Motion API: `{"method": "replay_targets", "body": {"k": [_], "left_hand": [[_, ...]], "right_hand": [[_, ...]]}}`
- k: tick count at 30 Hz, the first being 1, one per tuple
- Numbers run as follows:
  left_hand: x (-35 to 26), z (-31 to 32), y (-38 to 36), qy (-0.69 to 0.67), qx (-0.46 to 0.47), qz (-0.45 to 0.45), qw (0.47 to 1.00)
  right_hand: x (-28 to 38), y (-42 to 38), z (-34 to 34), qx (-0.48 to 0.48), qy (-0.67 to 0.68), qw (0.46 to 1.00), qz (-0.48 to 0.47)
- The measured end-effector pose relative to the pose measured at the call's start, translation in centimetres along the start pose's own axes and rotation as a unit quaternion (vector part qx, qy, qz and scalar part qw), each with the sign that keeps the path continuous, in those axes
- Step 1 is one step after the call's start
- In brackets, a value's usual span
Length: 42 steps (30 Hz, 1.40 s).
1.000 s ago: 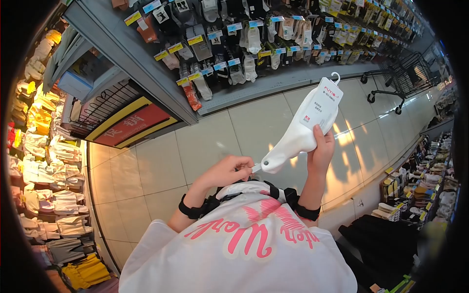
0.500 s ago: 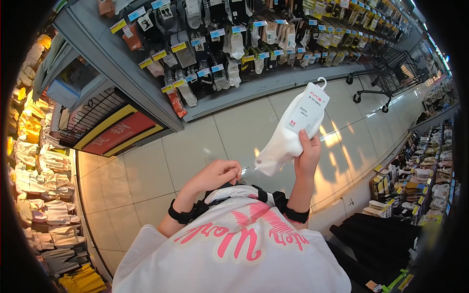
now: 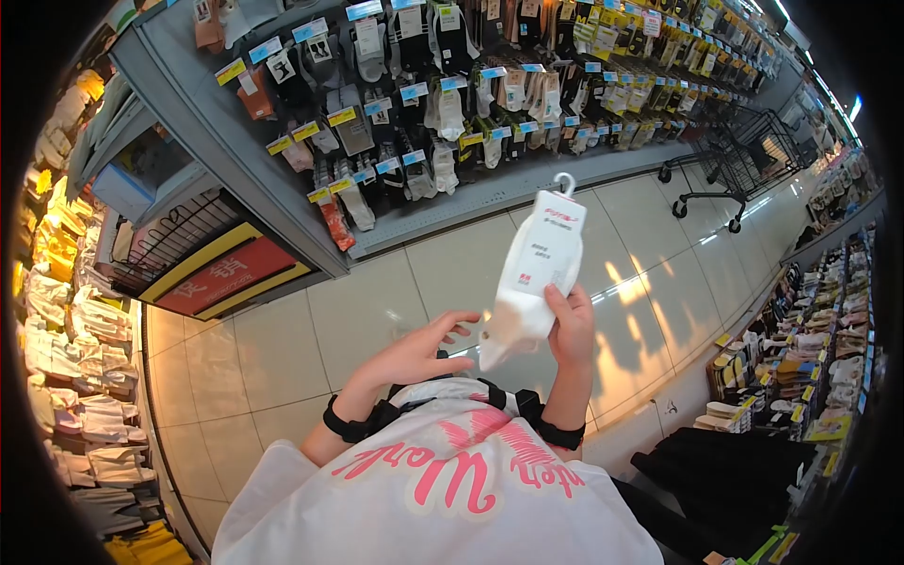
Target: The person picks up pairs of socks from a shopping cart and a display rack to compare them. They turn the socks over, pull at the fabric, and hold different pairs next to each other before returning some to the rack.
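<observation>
My right hand [image 3: 568,327] grips a pack of white socks [image 3: 529,282] by its lower edge and holds it upright. The pack has a white card label and a small plastic hook at the top. My left hand [image 3: 424,349] hovers just left of the pack's toe end with fingers spread and holds nothing. Both wrists wear black bands. My white shirt with pink lettering [image 3: 443,480] fills the bottom of the view.
A grey wall rack of hanging sock packs [image 3: 443,104] with price tags runs across the top. A wire shopping cart [image 3: 730,151] stands on the tiled floor at upper right. Folded garments [image 3: 66,311] line the left shelves; more goods [image 3: 810,348] at right.
My left hand let go of the pack's toe end and opened its fingers. My right hand swung the pack left, more upright.
</observation>
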<state>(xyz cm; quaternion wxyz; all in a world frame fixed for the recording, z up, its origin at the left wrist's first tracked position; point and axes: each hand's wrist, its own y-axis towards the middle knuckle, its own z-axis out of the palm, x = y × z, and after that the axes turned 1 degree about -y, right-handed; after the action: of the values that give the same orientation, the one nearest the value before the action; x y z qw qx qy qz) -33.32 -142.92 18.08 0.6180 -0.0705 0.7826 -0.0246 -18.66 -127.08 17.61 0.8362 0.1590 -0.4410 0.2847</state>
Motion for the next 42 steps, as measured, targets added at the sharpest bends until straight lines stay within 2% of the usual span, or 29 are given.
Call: {"method": "replay_targets", "body": {"k": [2, 6, 8, 11, 14, 18, 20, 23, 24, 26, 27, 30, 34, 38, 42], "left_hand": [[-0.7, -0.1, 0.1, 0.018, 0.042, 0.013, 0.999], [0.2, 0.2, 0.4, -0.027, 0.099, 0.039, 0.994], [-0.4, 0.3, 0.3, -0.055, 0.143, -0.017, 0.988], [0.7, 0.2, 0.3, 0.007, 0.149, -0.059, 0.987], [1.2, 0.2, -0.1, 0.008, 0.123, -0.075, 0.990], [0.6, -0.1, -0.2, 0.027, 0.137, -0.053, 0.989], [0.2, 0.0, -0.4, -0.017, 0.139, -0.037, 0.990], [1.4, -0.1, -0.2, 0.021, 0.147, -0.056, 0.987], [1.3, -0.2, -0.4, 0.025, 0.132, -0.060, 0.989], [1.1, -0.1, -0.4, -0.023, 0.092, 0.024, 0.995], [1.0, -0.2, -0.5, -0.030, 0.091, 0.038, 0.995], [1.3, -0.3, -0.5, -0.100, 0.050, 0.018, 0.994], [0.8, -0.5, -0.5, -0.128, 0.027, 0.015, 0.991], [1.8, -0.6, -0.3, -0.128, -0.103, 0.015, 0.986], [1.7, -1.4, -0.3, -0.131, -0.109, -0.023, 0.985]], "right_hand": [[-0.4, -0.1, 0.3, 0.068, -0.044, 0.996, 0.037], [-0.7, -0.2, 1.4, 0.112, -0.071, 0.989, 0.067], [-0.8, -0.3, 1.6, 0.133, -0.103, 0.983, 0.068], [-0.6, -0.4, 1.9, 0.148, -0.120, 0.978, 0.087], [-0.6, -0.6, 2.2, 0.143, -0.117, 0.980, 0.078], [-0.7, -0.5, 2.2, 0.147, -0.111, 0.980, 0.075], [-0.8, -0.5, 2.0, 0.145, -0.118, 0.979, 0.083], [-1.2, -0.4, 2.1, 0.140, -0.133, 0.976, 0.100], [-1.4, -0.4, 2.4, 0.155, -0.129, 0.974, 0.102], [-1.4, -0.6, 2.8, 0.194, -0.166, 0.960, 0.120], [-1.5, -0.5, 2.9, 0.216, -0.169, 0.952, 0.134], [-1.8, -0.5, 3.3, 0.250, -0.177, 0.940, 0.151], [-1.9, -0.3, 3.3, 0.264, -0.171, 0.936, 0.160], [-2.6, -0.1, 3.2, 0.269, -0.201, 0.927, 0.169], [-2.9, -0.1, 3.4, 0.277, -0.181, 0.926, 0.180]]}}
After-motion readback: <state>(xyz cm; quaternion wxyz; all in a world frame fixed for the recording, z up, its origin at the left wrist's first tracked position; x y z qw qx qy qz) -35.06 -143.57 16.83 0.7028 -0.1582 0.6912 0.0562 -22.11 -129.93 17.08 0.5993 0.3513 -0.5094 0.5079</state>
